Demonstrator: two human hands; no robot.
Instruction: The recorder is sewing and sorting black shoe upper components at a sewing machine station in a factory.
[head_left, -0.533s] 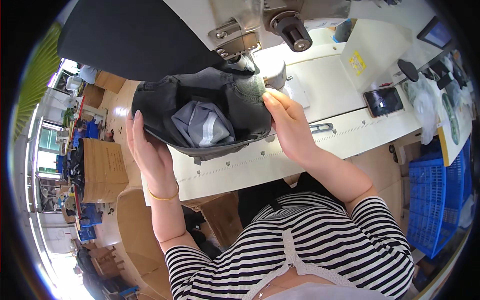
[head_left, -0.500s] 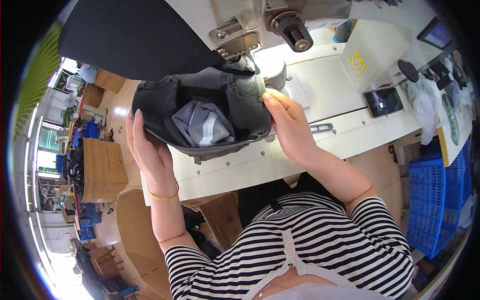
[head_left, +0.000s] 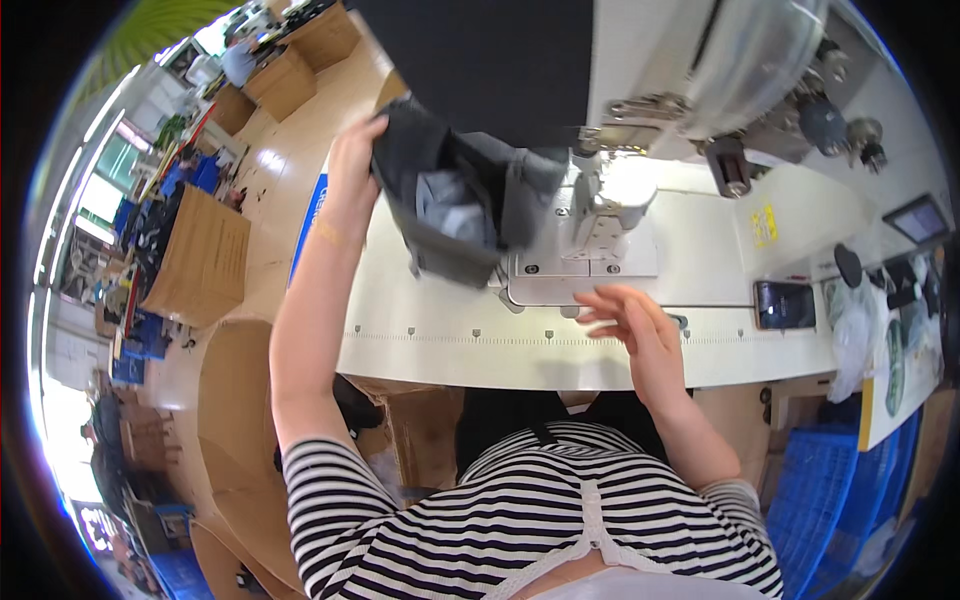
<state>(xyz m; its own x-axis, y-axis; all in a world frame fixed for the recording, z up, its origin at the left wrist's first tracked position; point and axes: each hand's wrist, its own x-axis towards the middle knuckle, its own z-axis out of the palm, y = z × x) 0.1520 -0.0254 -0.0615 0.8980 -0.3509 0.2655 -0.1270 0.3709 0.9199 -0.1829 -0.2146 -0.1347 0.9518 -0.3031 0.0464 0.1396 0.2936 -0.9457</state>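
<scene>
My left hand (head_left: 355, 165) grips the left rim of a dark grey fabric bag (head_left: 415, 165), lifted to the left of the sewing machine (head_left: 602, 230). The bag tilts, its mouth facing up, and is slightly blurred. Inside it sits crumpled grey lining (head_left: 450, 205). Its right side hangs beside the machine's needle area, and I cannot tell whether it touches the metal plate. Away from the bag, my right hand (head_left: 645, 335) hovers over the front of the white table (head_left: 450, 355), fingers apart and holding nothing.
A black panel (head_left: 480, 60) overhangs the bag. On the table's right lie a phone (head_left: 784, 305) and clear plastic bags (head_left: 848, 300). Blue crates (head_left: 815, 490) stand at the lower right. Cardboard boxes (head_left: 205, 260) are on the floor to the left.
My right hand has let go of the bag and opened. With my left hand, the bag has come away from under the machine head toward the left, while the view has shifted.
</scene>
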